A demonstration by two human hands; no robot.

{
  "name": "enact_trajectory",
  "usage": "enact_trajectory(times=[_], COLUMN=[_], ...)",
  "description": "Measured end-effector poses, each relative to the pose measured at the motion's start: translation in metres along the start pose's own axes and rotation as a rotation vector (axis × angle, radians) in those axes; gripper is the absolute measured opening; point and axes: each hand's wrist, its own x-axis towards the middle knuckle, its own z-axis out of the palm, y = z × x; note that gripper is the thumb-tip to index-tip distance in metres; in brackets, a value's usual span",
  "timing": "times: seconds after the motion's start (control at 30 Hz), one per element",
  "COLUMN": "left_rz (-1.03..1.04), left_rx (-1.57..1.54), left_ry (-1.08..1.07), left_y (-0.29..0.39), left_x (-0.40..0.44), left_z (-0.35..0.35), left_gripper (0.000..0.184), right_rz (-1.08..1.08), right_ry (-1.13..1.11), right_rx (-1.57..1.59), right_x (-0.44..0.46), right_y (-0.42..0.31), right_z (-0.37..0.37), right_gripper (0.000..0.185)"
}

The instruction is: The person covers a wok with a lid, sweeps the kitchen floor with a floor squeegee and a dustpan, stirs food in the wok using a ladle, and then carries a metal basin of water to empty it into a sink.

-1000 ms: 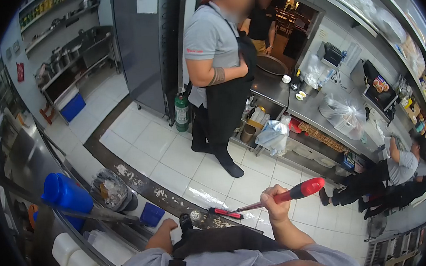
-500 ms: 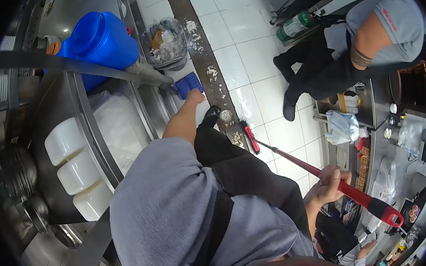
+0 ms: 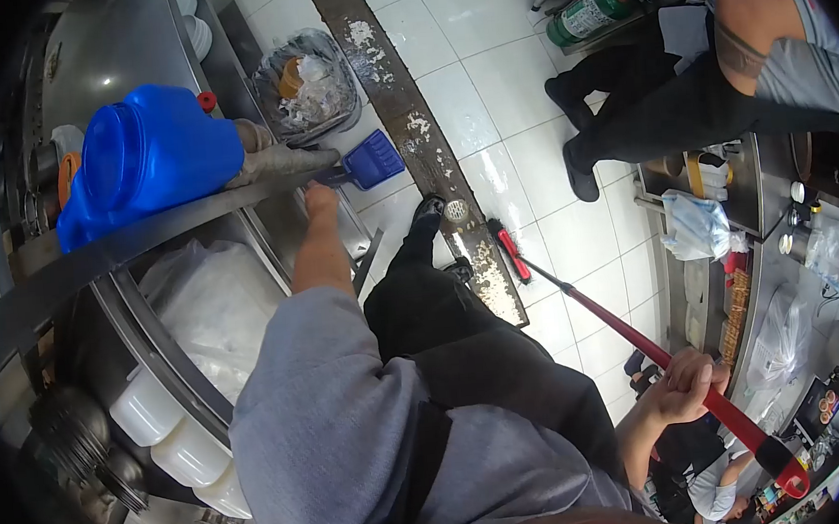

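My right hand (image 3: 687, 386) is wrapped round the red handle (image 3: 627, 334) of a broom. Its red and black head (image 3: 510, 252) rests on the floor by the dark channel. A blue dustpan (image 3: 373, 159) lies on the white tiles left of the channel. At the end of its handle, my left hand (image 3: 321, 201) appears closed, with the fingers small and partly hidden. Pale scraps (image 3: 492, 281) are scattered along the channel, around a round drain (image 3: 457, 211).
A lined bin (image 3: 312, 88) of waste stands beyond the dustpan. On the left are a metal rack (image 3: 202, 195) and a blue container (image 3: 150, 155). A person in black trousers (image 3: 664, 110) stands at right, near a green cylinder (image 3: 589, 14). Another person (image 3: 718, 485) is at lower right.
The view has swung down and left since the first frame. My left hand has moved from beside the pan to the dustpan's handle end. My right hand still grips the broom.
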Motion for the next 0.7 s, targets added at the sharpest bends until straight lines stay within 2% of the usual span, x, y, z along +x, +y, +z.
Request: enact_trajectory(times=[0.13,0.3,0.4,0.43,0.5,0.6,0.7], left_rz=[0.035,0.182,0.177,0.356,0.495,0.431,0.312], left_rx=[-0.089,0.138,0.104,0.266,0.369,0.3,0.084], left_ry=[0.024,-0.107,0.024,-0.011,-0.034,-0.072,-0.034], left_y=[0.023,0.035,0.036,0.028,0.046,0.072,0.064], left_x=[-0.014,-0.021,-0.029,-0.018,-0.046,-0.138,-0.176], left_z=[0.016,0.041,0.078,0.103,0.1,0.042,0.049], left_gripper=[0.036,0.03,0.029,0.028,0.025,0.021,0.022], right_rz=[-0.004,-0.029,-0.026,-0.047,-0.038,-0.006,0.091], right_ry=[-0.024,-0.078,-0.07,-0.055,-0.068,-0.06,-0.114], right_rx=[-0.011,0.007,0.021,0.014,0.047,0.092,0.152], right_x=[-0.006,-0.017,-0.03,-0.035,-0.047,-0.064,-0.076], right_y=[-0.003,-0.008,-0.011,-0.012,-0.017,-0.025,-0.027], right_z=[0.004,-0.001,-0.013,-0.016,-0.03,-0.049,-0.068], right_gripper=[0.025,0.02,0.021,0.022,0.021,0.022,0.025])
